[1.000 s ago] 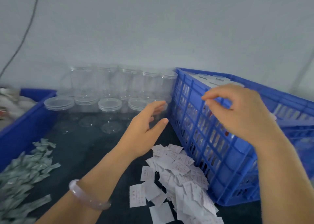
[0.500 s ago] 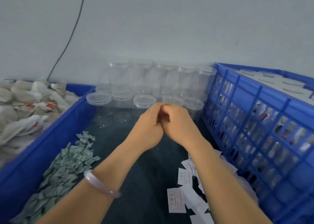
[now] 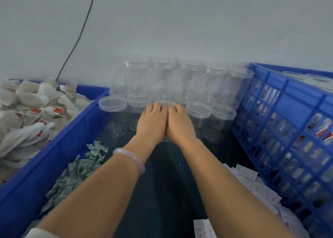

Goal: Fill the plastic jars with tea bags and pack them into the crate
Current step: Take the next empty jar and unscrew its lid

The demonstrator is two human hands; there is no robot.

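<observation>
Jar [image 3: 165, 102] (1/5 front) gripped: L hand [image 3: 151, 123], R hand [image 3: 180, 125].

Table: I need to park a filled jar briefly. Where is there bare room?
Bare dark table lies in the middle, bordered by the green packets on the left and the white slips on the right. A narrower strip runs between the front clear jars and the white slips, beside the blue crate. Crowded: the jar rows at the wall.
</observation>
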